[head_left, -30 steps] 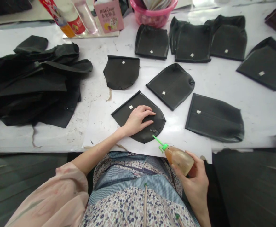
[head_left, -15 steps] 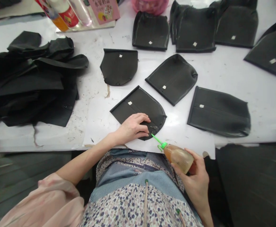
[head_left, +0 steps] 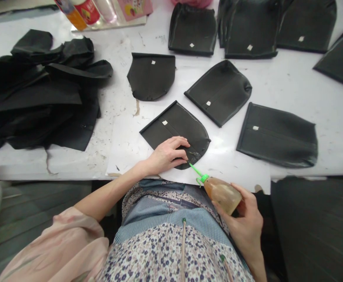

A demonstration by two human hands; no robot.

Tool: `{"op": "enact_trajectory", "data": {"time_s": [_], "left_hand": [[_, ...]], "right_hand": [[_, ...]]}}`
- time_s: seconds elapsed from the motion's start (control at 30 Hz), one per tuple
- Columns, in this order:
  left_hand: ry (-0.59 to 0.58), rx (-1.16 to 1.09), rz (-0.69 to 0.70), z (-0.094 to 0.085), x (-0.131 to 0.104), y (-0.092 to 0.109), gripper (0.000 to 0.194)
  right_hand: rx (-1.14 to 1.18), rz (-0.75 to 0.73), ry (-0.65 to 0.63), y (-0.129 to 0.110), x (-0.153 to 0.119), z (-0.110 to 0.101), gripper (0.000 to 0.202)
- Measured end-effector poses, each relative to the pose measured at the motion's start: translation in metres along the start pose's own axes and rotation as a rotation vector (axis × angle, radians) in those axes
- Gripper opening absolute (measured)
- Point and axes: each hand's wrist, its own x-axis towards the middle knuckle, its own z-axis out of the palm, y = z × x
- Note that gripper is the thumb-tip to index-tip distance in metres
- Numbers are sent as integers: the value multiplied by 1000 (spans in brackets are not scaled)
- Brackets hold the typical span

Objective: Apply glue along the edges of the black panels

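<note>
My left hand [head_left: 171,152] rests on a black leather-like piece [head_left: 179,121] with a rounded end and a small white tag, thumb and fingers apart on its near part. In my right hand [head_left: 246,221] is a squeeze glue bottle [head_left: 222,194], tilted, with amber liquid inside and a thin green nozzle. The nozzle tip is at the piece's rounded edge, close to my left fingertips; I cannot tell whether it touches. A shiny streak shows on the piece beside the fingers. White paper lies under the piece.
Similar black pieces lie nearby: one at the right [head_left: 278,137], one behind [head_left: 220,92], one at the back left [head_left: 152,78], several along the far side. A heap of black material [head_left: 42,98] covers the left. Bottles [head_left: 86,11] stand at the far left. The table edge [head_left: 80,176] is near me.
The view has shifted slightly, so the table's things sit a little higher and further right. Both hands and the bottle keep nearly the same places relative to the black piece.
</note>
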Motion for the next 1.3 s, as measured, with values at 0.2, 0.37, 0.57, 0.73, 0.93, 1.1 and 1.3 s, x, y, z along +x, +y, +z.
{"op": "enact_trajectory", "data": {"time_s": [0.2,0.37,0.57,0.73,0.93,1.1,1.3], "left_hand": [[2,-12,-16,0,-1,0,10],[1,-35,-45,1,-1,1,8],[28,-18,-49,4,-1,2,9],[51,5,-36,4,-2,3,10],[55,37,-85,5,1,5,10],[16,47,-132,1,5,5,12],[-146,-53,-49,-14,3,-6,18]], "right_hand": [[-5,15,-6,-1,-2,0,61],[30,58,-36,-2,-6,3,62],[35,70,-11,-6,-5,5,61],[41,97,-41,-7,-6,5,62],[34,95,-42,-3,-5,6,62],[8,31,-61,-1,0,3,62],[32,98,-50,-10,3,1,62]]}}
